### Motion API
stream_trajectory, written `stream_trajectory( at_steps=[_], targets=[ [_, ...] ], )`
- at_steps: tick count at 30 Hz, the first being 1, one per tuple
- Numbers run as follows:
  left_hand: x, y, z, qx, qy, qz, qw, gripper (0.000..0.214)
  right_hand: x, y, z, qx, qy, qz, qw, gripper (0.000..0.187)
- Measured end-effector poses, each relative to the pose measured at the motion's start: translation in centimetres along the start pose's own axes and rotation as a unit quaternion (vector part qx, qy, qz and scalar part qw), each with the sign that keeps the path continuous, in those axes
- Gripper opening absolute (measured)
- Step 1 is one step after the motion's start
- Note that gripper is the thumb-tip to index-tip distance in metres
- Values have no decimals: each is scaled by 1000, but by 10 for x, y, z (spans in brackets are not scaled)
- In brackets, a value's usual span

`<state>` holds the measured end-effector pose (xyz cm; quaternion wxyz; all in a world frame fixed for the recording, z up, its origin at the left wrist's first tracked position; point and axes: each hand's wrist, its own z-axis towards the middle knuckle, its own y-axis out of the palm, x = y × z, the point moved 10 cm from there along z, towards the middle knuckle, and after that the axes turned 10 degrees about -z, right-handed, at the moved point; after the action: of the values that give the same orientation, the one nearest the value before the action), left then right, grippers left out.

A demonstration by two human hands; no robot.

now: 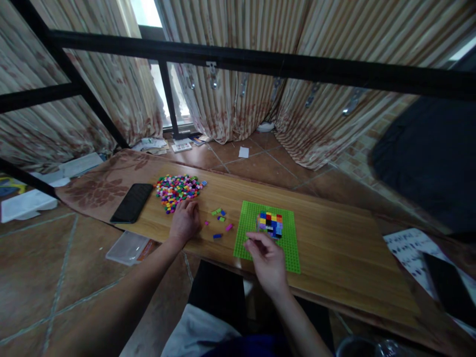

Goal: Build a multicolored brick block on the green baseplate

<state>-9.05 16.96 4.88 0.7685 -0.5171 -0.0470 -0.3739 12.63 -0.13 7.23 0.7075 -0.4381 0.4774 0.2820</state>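
My left hand (185, 221) rests on the wooden board at the lower right edge of a pile of small colourful toy bricks (177, 188). Its fingers are curled under, and whatever they hold, if anything, is hidden. Over the near part of a green studded baseplate (290, 258) is my right hand (268, 258), its thumb and fingertips pinched together. What sits in that pinch is too small to make out. Just beyond it, a block of multicoloured bricks (270, 223) is built on the baseplate. Between my hands lie several loose bricks, among them a blue brick (217, 236) and a pink brick (229, 227).
A black phone (132, 203) lies left of the pile. Under the board's left edge, a clear plastic lid (128, 247) is on the tiled floor. A printed sheet (409, 248) and a dark flat device (448, 282) are at the right. A black metal bar (260, 62) crosses ahead.
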Motion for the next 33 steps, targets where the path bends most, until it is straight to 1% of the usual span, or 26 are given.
stream_trajectory(
  at_steps=[3,5,7,10,12,15,17,20,27,30,33],
  targets=[
    [1,-2,0,5,-4,1,1000,25,27,-34,-5,42,48,13,998,21],
    [1,-2,1,6,-5,-2,1000,24,39,-56,-5,74,59,-5,996,24],
    [0,-2,1,6,-6,-4,1000,24,42,-71,-1,96,55,-35,993,26],
    [0,-1,1,7,0,-2,1000,25,35,-82,9,110,30,-99,989,27],
    [-1,-1,1,9,2,-1,1000,25,23,-81,16,108,0,-157,982,26],
    [-2,-1,1,11,0,-3,1000,25,5,-72,25,92,-63,-227,968,22],
    [-2,-1,1,9,-1,-2,1000,26,-1,-64,29,79,-95,-251,960,21],
    [-2,0,1,8,0,1,1000,26,-3,-56,33,69,-123,-274,951,21],
    [-2,0,1,9,2,8,1000,24,-5,-52,32,96,-159,-298,936,21],
    [0,-1,1,6,4,10,1000,25,-3,-55,31,115,-153,-298,935,21],
    [0,-1,1,5,1,4,1000,26,0,-56,32,116,-140,-292,939,21]
  ],
)
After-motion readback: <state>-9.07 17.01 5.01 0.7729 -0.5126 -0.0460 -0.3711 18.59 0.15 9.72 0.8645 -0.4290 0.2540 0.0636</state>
